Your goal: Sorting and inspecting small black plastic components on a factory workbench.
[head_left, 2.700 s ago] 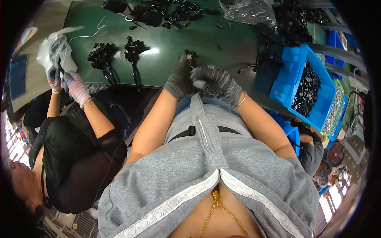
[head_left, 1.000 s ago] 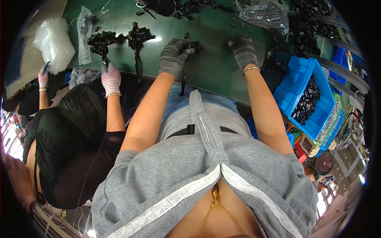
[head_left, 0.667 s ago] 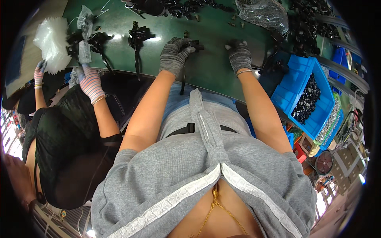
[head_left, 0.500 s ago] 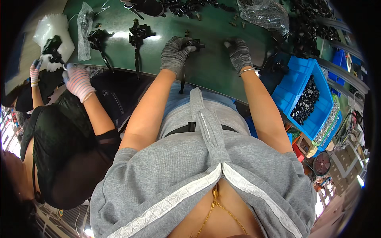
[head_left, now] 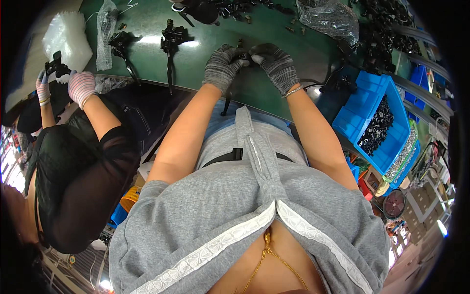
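Wearing a grey knit glove, my left hand [head_left: 221, 67] is closed around the body of a black brake lever [head_left: 226, 104], whose long blade points down past the table's near edge. My right hand [head_left: 276, 67], gloved alike, has its fingertips pinched together at the right side of the lever's body. Whatever is between those fingertips is hidden. A brass-coloured fitting [head_left: 240, 43] sticks up from the lever's top. To the left lie another black brake lever [head_left: 171, 44] and a further lever assembly [head_left: 121, 46], blades toward me.
On the left, a co-worker's striped-gloved hands [head_left: 82, 88] hold a black part [head_left: 58, 66] by clear plastic bags [head_left: 68, 41]. A blue bin [head_left: 348, 110] of small black parts stands right. Across the green table [head_left: 274, 29] lie bubble wrap [head_left: 329, 22] and black part piles [head_left: 377, 46].
My right hand has come left from open table to the lever's body, its fingers now pinched there. My left hand keeps its hold. The co-worker's hands have drawn closer around the black part.
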Motion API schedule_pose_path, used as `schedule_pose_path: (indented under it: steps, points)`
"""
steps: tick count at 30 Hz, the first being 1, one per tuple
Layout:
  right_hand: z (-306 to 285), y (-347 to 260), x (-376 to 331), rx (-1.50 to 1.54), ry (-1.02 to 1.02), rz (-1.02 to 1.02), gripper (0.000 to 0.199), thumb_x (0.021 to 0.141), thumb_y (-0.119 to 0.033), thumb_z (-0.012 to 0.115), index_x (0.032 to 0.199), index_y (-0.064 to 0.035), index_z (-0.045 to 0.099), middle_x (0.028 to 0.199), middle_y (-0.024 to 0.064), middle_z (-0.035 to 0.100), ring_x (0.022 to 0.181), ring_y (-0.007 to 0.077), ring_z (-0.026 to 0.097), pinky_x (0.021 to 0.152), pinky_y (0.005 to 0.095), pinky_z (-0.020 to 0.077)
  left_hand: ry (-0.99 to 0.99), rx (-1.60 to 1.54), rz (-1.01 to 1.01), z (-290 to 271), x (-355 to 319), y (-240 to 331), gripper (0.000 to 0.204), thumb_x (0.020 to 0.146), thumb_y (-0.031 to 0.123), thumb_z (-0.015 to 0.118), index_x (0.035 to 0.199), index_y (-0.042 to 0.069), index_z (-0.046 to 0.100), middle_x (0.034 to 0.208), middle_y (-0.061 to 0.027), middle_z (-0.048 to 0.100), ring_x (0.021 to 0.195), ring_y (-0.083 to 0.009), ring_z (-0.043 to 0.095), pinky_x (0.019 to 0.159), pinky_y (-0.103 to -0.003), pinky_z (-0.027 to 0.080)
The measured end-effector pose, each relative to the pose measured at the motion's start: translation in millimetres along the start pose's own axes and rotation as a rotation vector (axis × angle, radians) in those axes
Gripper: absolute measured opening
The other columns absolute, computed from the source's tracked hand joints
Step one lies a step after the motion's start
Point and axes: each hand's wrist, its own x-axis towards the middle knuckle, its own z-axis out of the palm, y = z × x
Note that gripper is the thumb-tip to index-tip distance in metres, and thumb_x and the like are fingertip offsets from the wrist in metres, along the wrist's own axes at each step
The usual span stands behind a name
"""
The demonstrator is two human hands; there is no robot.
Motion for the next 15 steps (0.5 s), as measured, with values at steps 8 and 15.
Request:
schedule_pose_path:
  steps: [8,15]
  points:
    - [-11.3,-25.7,17.0,-0.94,-0.22,-0.015,0.03,0.094,-0.034,0.062,0.121,-0.0224,0.069,0.119,0.0031,0.069,0.115,0.0248,0.061,0.104,0.0385,0.0437,-0.02,0.097,0.011,-4.2,1.7,10.3,0.033,0.078,0.018,0.077,0.109,0.01,0.072,0.1,-0.0107,0.063,0.092,-0.0278,0.064,0.084,-0.037,0.052]
    - [4.0,-79.0,17.6,-1.405,-0.309,-0.052,0.023,0.092,-0.029,0.061,0.107,-0.0156,0.071,0.107,0.0077,0.069,0.107,0.0248,0.061,0.092,0.0384,0.0476,-0.033,0.064,-0.024,-3.1,2.4,4.4,0.034,0.076,0.014,0.078,0.109,0.007,0.071,0.099,-0.0096,0.063,0.088,-0.0251,0.064,0.081,-0.034,0.052]
